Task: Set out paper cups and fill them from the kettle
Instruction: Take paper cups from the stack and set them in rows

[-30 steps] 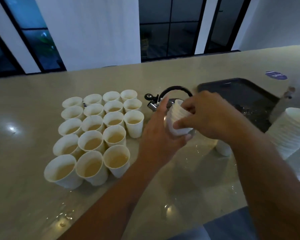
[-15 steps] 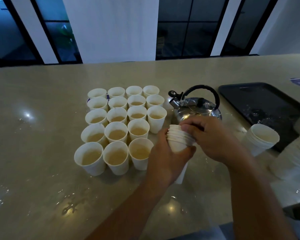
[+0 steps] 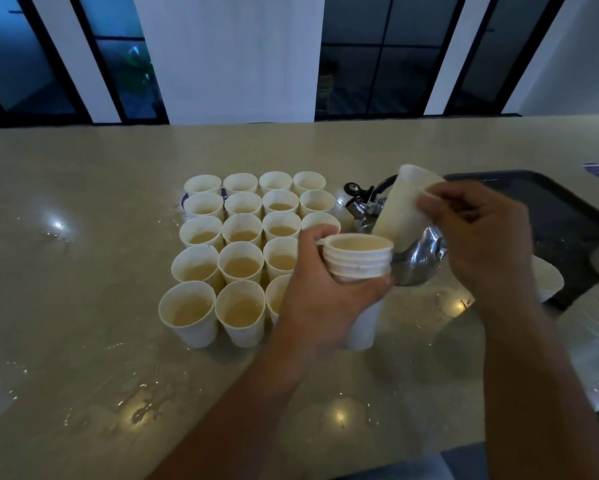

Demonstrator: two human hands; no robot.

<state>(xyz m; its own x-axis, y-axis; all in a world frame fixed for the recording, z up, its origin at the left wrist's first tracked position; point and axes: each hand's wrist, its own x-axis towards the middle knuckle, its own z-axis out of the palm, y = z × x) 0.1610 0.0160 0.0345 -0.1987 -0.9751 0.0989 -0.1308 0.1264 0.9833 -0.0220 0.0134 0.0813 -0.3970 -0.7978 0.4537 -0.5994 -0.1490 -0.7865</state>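
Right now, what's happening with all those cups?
A person is setting out paper cups. The left hand grips a nested stack of cups, and the right hand has pulled one single cup free, holding it tilted. Beside them, rows of filled cups stand on the counter, with the kettle behind the hands.

left hand [image 3: 320,299]: grips stack of nested white paper cups [image 3: 356,259]
right hand [image 3: 478,237]: pinches single tilted white paper cup [image 3: 407,206]

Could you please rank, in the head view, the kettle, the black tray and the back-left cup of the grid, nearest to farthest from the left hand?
From the left hand:
1. Kettle, just right.
2. Back-left cup, far corner of the grid.
3. Black tray, far right.
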